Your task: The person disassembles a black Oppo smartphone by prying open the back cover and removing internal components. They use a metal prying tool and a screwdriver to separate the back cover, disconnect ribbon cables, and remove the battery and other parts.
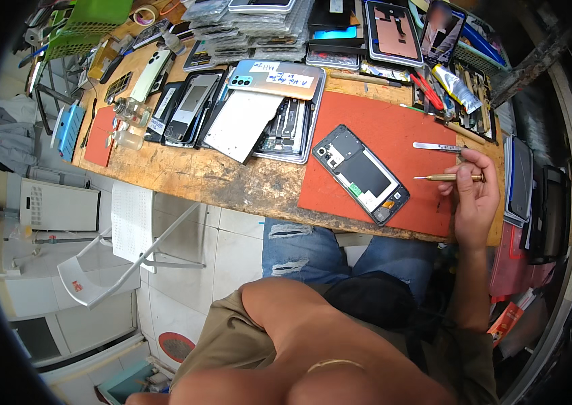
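Gripping a brass-coloured screwdriver (444,177), right hand (473,197) curled, near an opened phone (363,174); left hand unseen

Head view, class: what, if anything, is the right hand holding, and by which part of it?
The right hand holds a slim, gold-coloured metal screwdriver by its handle, near the rear end.
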Available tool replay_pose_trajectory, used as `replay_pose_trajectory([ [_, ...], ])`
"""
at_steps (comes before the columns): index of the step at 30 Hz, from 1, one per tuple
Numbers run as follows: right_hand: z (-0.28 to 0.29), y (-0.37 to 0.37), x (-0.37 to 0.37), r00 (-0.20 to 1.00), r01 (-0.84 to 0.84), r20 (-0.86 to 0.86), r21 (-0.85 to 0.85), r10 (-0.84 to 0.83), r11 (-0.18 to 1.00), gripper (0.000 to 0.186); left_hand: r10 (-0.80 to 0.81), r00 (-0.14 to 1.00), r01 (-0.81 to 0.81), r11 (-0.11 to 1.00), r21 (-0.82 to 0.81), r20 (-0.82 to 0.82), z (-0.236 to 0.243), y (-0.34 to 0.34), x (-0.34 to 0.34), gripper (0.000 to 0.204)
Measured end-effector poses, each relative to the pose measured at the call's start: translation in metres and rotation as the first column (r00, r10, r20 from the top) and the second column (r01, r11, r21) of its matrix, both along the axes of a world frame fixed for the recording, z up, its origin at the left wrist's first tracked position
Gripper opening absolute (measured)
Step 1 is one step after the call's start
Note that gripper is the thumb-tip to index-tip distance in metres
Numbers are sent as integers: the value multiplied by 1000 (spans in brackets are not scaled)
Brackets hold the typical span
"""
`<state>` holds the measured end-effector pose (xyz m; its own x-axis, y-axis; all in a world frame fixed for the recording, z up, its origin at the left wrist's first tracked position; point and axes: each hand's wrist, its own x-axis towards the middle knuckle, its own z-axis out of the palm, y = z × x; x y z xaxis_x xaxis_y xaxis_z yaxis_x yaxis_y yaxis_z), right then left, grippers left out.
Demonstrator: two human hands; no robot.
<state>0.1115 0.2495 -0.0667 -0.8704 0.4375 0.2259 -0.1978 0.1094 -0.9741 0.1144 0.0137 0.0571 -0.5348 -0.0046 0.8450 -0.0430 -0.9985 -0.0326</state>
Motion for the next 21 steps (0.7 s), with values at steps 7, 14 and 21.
replay_pose_trajectory([
  [7,-28,7,3,995,93,42,-193,-87,977,24,-1,1000,1,1000,-28,15,-3,-2,-5,31],
  [14,-27,6,5,992,112,66,-151,-103,982,24,8,1000,-8,999,-39,18,-2,-2,-9,32],
  [21,-25,3,5,994,101,59,-152,-93,983,23,5,1000,-4,999,-54,12,-3,1,-10,32],
])
